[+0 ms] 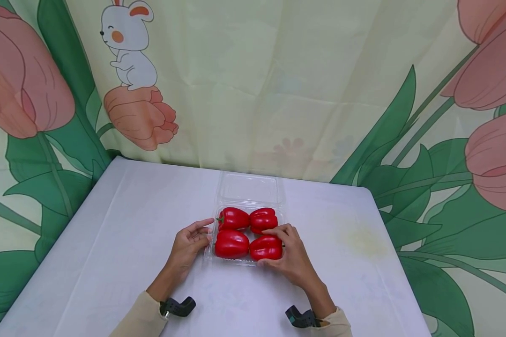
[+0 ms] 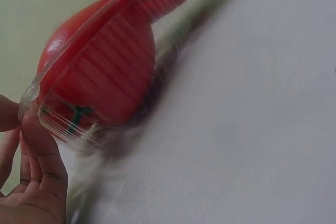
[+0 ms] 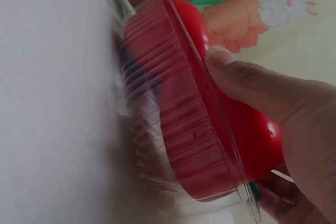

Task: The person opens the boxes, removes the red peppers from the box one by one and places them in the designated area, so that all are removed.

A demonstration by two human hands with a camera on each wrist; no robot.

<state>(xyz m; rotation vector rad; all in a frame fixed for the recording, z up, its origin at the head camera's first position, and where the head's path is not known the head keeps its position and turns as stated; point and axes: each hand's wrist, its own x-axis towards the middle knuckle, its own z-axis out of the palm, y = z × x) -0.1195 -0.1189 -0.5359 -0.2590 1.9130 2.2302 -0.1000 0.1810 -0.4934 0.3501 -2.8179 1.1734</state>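
Several red bell peppers fill a clear plastic clamshell container (image 1: 236, 263), two at the back and two in front. Its transparent lid (image 1: 250, 188) lies folded open behind it. My left hand (image 1: 188, 245) pinches the container's left rim between thumb and fingers, seen close in the left wrist view on the clear rim (image 2: 30, 95). With thumb and fingers spread around it, my right hand (image 1: 294, 257) grips the front right bell pepper (image 1: 265, 248), which sits in the container. The front left bell pepper (image 1: 232, 244) lies beside it. Ridged container walls (image 3: 149, 177) show in the right wrist view.
A white-covered table (image 1: 109, 243) lies under the container, with a faint yellowish stain (image 1: 367, 238) to the right. Behind it hangs a pale curtain (image 1: 244, 93) printed with tulips and a white rabbit.
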